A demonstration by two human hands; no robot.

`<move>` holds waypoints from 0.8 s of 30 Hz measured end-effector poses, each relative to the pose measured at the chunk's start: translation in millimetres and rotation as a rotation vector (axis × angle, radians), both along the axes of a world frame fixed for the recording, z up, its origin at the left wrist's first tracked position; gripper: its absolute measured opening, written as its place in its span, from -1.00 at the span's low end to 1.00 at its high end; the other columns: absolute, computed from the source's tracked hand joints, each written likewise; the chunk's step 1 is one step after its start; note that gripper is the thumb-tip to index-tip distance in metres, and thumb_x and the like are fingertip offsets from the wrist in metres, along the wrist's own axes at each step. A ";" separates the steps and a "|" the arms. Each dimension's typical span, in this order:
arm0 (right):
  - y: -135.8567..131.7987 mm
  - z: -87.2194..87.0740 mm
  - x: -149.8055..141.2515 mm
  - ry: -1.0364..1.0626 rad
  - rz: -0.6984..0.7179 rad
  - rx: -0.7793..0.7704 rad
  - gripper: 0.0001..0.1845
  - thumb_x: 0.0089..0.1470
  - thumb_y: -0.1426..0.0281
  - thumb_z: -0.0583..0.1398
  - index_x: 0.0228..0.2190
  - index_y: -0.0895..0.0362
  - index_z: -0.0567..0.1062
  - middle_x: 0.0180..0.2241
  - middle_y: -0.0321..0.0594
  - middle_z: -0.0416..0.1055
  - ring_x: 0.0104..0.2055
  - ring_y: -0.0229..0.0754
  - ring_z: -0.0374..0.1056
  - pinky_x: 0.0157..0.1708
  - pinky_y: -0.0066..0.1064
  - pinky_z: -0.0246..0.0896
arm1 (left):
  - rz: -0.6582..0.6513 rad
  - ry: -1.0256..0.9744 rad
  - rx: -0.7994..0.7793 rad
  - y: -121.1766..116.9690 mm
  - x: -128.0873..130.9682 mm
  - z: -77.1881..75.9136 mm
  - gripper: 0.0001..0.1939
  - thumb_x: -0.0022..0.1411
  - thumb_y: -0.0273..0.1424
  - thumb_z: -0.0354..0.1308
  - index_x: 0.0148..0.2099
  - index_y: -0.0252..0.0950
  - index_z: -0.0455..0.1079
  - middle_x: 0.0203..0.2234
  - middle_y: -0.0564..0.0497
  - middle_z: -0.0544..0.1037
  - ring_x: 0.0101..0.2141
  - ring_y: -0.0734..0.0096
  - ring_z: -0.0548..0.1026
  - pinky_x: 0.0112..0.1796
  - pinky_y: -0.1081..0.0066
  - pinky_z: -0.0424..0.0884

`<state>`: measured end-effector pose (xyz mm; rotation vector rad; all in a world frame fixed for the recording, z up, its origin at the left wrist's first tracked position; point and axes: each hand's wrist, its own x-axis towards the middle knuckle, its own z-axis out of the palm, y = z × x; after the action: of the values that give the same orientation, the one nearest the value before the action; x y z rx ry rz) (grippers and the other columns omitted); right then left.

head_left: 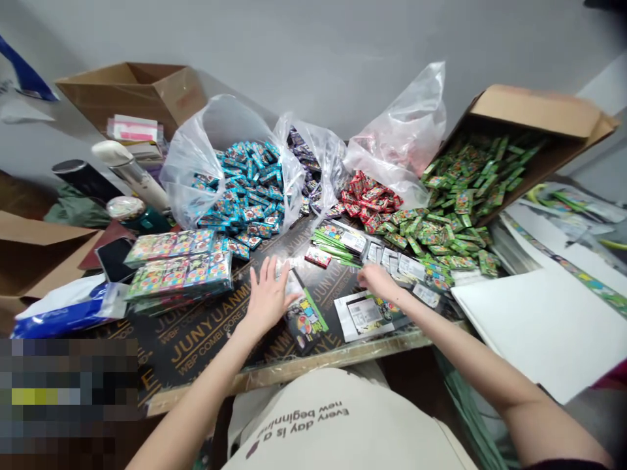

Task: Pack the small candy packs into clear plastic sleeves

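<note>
My left hand (268,295) is spread open over the left edge of a dark printed packet (306,312) with green and coloured artwork. I cannot tell whether its fingertips press on that packet. Curled fingers close my right hand (379,282), just above a white-labelled packet (365,314); anything in its grip is hidden. Beyond the hands lie a stack of green-edged flat packets (340,238) and a single small red box (317,256). A row of packets with white labels (409,266) spreads to the right of these.
Small blue boxes (249,189), red boxes (369,196) and green boxes (460,202) form piles behind, some in clear bags. Wrapped stacks of boxes (181,267) and a phone (115,259) are at left. White sheets (519,320) lie right. The dark board's front edge (294,369) is near me.
</note>
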<state>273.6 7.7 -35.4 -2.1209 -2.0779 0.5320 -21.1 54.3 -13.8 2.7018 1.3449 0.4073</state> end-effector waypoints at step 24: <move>-49.6 -34.0 24.3 0.126 -0.169 0.262 -0.79 0.03 0.47 0.12 -0.23 0.11 0.33 -0.40 -0.23 0.40 -0.33 -0.21 0.33 -0.33 -0.44 0.17 | -0.275 -0.351 -0.702 25.1 21.9 12.0 -0.53 0.03 -0.27 0.11 0.02 -0.20 0.19 -0.38 0.06 0.45 -0.40 0.37 0.43 -0.35 0.44 0.34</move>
<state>297.9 -41.9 -69.4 -2.0302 -1.7724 0.3401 0.8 79.4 -1.8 2.0631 0.8013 0.2889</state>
